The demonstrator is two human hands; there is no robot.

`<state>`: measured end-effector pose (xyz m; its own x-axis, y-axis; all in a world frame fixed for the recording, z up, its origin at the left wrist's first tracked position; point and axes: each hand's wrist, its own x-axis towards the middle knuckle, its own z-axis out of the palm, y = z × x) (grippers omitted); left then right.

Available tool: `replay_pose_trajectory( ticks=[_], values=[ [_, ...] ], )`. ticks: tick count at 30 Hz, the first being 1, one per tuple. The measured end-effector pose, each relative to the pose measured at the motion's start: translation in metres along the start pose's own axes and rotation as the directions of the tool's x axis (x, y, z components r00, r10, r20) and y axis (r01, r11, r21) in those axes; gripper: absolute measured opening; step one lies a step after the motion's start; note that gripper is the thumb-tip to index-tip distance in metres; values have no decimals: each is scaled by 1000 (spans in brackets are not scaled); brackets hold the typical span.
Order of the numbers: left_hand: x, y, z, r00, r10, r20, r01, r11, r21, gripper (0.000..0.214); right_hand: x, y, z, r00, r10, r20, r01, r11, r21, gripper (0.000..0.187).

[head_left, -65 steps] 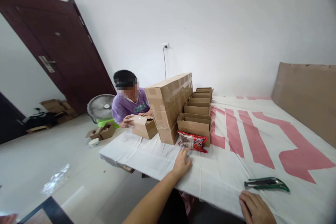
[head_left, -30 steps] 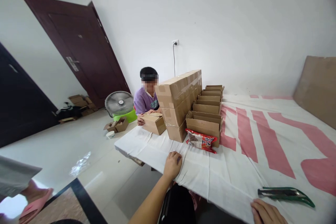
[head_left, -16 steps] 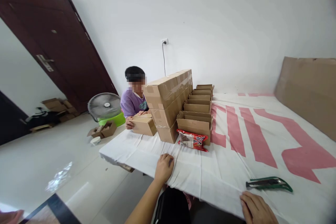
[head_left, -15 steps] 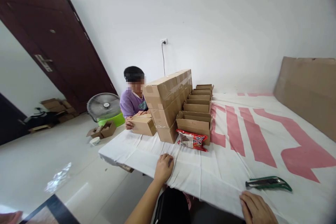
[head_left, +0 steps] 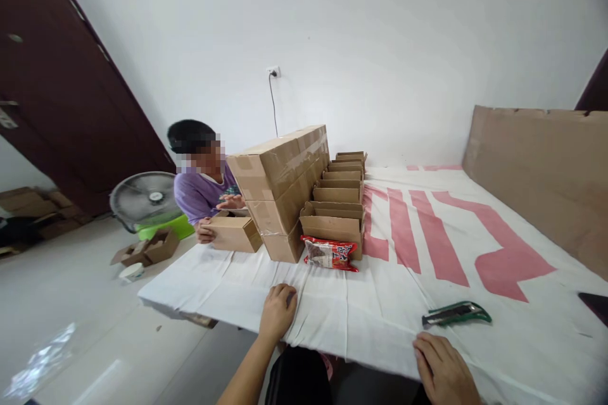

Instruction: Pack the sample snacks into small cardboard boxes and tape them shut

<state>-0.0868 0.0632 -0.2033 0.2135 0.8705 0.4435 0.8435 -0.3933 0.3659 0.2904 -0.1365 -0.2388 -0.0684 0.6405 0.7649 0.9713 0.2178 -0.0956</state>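
Observation:
My left hand [head_left: 278, 310] rests on the white cloth at the table's near edge, fingers loosely bent, holding nothing. Farther right, my right hand [head_left: 443, 364] lies on the cloth with its fingers stretched out. Just beyond its fingertips is a green-handled utility knife [head_left: 456, 314]. A red snack packet [head_left: 331, 254] with a clear window leans against the nearest open carton [head_left: 330, 228], ahead of my left hand. Behind that carton, several open cartons [head_left: 337, 194] run back in a row. Taped, closed boxes [head_left: 285, 196] form a stacked wall along their left side.
Across the left side, a person in purple [head_left: 197, 196] has both hands at a carton [head_left: 235, 234]. A large cardboard sheet [head_left: 536, 171] stands on the table's right. On the floor are a fan [head_left: 152, 199], an opened box [head_left: 159, 248] and a white cup [head_left: 132, 272].
My view has turned to the right. The co-worker's nearer carton now shows its top open, with a hand lifted over it. My hands stay at the table edge.

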Motion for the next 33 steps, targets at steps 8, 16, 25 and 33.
replay_pose_trajectory(
  ticks=[8,16,25,33],
  values=[
    [0,-2,1,1000,7,-21,-7,1000,-4,16,-2,0,2,999,34,15,-34,999,-2,25],
    [0,-3,1,1000,14,-21,-13,1000,1,16,0,-1,0,1000,22,22,-22,1000,-1,23],
    [0,-4,3,1000,19,-24,-19,1000,6,16,-1,-2,-1,999,35,3,-35,999,0,24],
    [0,-4,3,1000,13,-11,-13,1000,4,16,0,-1,1,1000,15,17,-14,1000,-13,22]
  ],
)
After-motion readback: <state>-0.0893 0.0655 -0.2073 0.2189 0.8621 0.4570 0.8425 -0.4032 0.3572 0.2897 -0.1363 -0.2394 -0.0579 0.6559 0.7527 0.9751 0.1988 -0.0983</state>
